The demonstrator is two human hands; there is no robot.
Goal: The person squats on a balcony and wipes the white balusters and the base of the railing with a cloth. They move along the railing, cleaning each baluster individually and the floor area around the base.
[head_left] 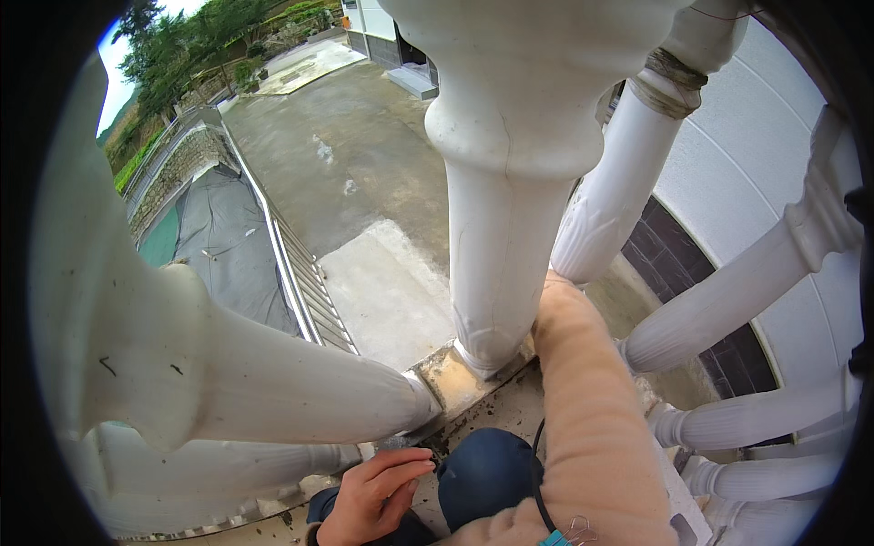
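Observation:
My left hand (pixel 371 496) is low in the view, its fingers stretched out and slightly bent, with nothing visible in them. It hovers beside my dark blue knee (pixel 487 475), near the foot of a white baluster (pixel 309 387). My right arm, in a peach fleece sleeve (pixel 592 409), reaches forward past the base of the thick middle baluster (pixel 505 246). The right hand itself is hidden behind that baluster and the one beyond it (pixel 614 187). What it touches or holds does not show.
White balusters (pixel 728 300) curve round on both sides, standing on a stained ledge (pixel 460 382). A black cord (pixel 537 464) and a teal clip (pixel 555 539) hang by my sleeve. Far below lie a concrete yard (pixel 364 155), a metal railing (pixel 273 218) and a dark tarp (pixel 223 237).

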